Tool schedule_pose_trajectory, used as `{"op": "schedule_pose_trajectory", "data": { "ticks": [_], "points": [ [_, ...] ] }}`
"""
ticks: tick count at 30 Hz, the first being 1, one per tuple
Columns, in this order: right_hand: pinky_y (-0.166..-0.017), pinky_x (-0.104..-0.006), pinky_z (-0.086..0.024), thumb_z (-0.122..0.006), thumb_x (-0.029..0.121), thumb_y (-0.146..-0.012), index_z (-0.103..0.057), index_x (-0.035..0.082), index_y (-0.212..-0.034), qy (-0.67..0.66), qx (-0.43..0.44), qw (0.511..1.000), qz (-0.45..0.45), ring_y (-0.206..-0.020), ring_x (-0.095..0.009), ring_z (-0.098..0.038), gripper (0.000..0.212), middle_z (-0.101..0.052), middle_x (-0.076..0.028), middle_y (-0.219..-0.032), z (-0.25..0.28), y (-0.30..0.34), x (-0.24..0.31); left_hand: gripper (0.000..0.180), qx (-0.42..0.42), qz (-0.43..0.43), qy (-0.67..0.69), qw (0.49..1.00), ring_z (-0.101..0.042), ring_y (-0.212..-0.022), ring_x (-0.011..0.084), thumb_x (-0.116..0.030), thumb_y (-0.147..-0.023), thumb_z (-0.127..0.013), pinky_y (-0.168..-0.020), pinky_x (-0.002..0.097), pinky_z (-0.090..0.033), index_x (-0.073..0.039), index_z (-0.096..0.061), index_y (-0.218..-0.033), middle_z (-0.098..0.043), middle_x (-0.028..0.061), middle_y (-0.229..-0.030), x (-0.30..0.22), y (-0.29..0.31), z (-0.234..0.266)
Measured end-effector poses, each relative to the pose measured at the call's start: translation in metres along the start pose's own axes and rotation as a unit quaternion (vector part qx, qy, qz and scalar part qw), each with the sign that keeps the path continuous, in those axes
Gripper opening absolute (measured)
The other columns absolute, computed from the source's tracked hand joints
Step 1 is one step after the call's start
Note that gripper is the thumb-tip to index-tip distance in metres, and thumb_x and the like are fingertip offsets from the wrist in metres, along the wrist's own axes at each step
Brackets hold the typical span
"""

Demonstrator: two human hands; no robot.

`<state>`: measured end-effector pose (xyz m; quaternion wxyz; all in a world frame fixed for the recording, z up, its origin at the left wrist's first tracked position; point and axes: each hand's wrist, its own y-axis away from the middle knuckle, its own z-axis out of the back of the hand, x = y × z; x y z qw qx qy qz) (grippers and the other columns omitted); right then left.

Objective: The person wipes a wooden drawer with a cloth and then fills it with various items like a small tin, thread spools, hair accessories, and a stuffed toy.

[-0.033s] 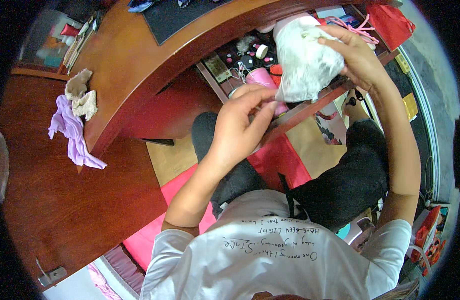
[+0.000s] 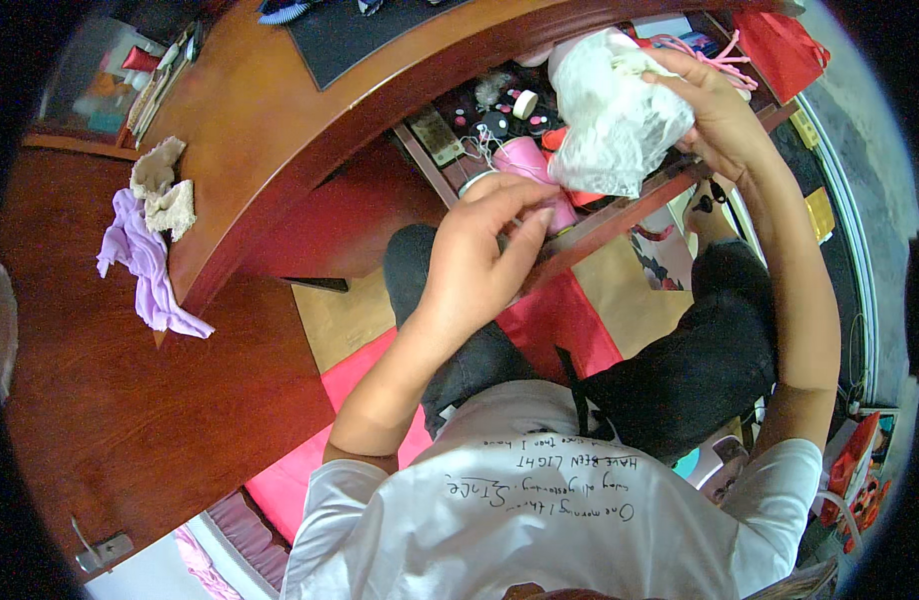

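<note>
My right hand [image 2: 718, 110] grips a crumpled white translucent plastic bag [image 2: 615, 120] by its right side, above the open drawer [image 2: 620, 218]. What the bag holds, if anything, I cannot make out. My left hand [image 2: 485, 245] is over the drawer's front left corner, its thumb and forefinger a little apart with nothing seen between them. Right beside those fingers lies a pink cone of thread [image 2: 525, 158]. Part of a round, pale-rimmed thing [image 2: 477, 182] shows behind the left knuckles. White string [image 2: 477, 143] and small dark spools [image 2: 495, 123] lie deeper in the drawer.
Pink cords [image 2: 715, 65] and a red bag [image 2: 780, 50] are at the drawer's right end. The curved wooden desk edge [image 2: 380, 85] overhangs the drawer. A purple cloth [image 2: 140, 260] hangs from the desk at left. My knees are under the drawer.
The bag's lower left corner has come away from my left fingertips and drawn up to the right. My left fingers have parted slightly; my right hand keeps its grip.
</note>
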<state>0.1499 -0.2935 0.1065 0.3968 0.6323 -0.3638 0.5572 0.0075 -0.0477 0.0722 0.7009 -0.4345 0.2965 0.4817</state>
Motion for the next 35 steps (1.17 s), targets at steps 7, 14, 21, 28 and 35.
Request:
{"op": "schedule_pose_trajectory", "data": {
  "ticks": [7, 14, 21, 28, 35],
  "points": [
    [-0.096, -0.0323, -0.054, -0.054, 0.01, -0.099, -0.057, -0.003, -0.126, -0.229, 0.131, 0.964, 0.015, -0.109, -0.019, -0.065, 0.03, -0.066, -0.011, -0.119, -0.005, -0.038, -0.017, 0.015, -0.007, -0.063, -0.039, 0.997, -0.066, -0.091, 0.0307, 0.001, -0.085, -0.064, -0.081, 0.0371, -0.052, 0.0, -0.07, -0.098, -0.068, 0.0146, -0.095, 0.014, 0.012, -0.006],
    [-0.095, -0.0397, -0.051, -0.055, 0.014, -0.095, -0.053, 0.002, -0.136, 0.472, 0.11, 0.83, 0.276, -0.111, -0.032, -0.063, 0.043, -0.06, -0.022, -0.124, -0.044, -0.063, -0.051, 0.013, -0.023, -0.086, -0.072, 0.993, -0.066, -0.087, 0.0324, -0.003, -0.084, -0.065, -0.078, 0.0405, -0.053, -0.001, -0.068, -0.097, -0.068, 0.0145, -0.094, 0.022, 0.015, -0.008],
    [-0.102, -0.0462, -0.044, -0.047, 0.03, -0.1, -0.047, 0.007, -0.139, 0.647, 0.265, 0.673, 0.24, -0.119, -0.042, -0.054, 0.045, -0.051, -0.029, -0.134, -0.094, -0.088, -0.028, 0.013, -0.015, -0.077, -0.062, 0.995, -0.067, -0.087, 0.0326, -0.004, -0.083, -0.065, -0.077, 0.0408, -0.053, -0.002, -0.068, -0.096, -0.068, 0.0133, -0.095, 0.015, 0.014, -0.007],
    [-0.099, -0.0501, -0.046, -0.044, 0.044, -0.099, -0.058, 0.009, -0.13, 0.641, 0.199, 0.664, 0.33, -0.115, -0.043, -0.058, 0.049, -0.062, -0.022, -0.127, -0.115, -0.152, -0.071, 0.013, -0.006, -0.08, -0.055, 0.995, -0.066, -0.088, 0.0325, -0.004, -0.083, -0.064, -0.078, 0.041, -0.053, -0.001, -0.068, -0.095, -0.068, 0.0141, -0.097, 0.017, 0.015, -0.009],
    [-0.103, -0.0478, -0.046, -0.052, 0.038, -0.096, -0.054, 0.013, -0.138, 0.679, 0.252, 0.656, 0.211, -0.123, -0.036, -0.056, 0.049, -0.054, -0.026, -0.136, -0.087, -0.102, -0.033, 0.013, -0.02, -0.087, -0.056, 0.994, -0.066, -0.089, 0.0324, -0.005, -0.084, -0.063, -0.079, 0.0414, -0.053, -0.001, -0.069, -0.095, -0.068, 0.0144, -0.097, 0.018, 0.014, -0.005]
  ]
}}
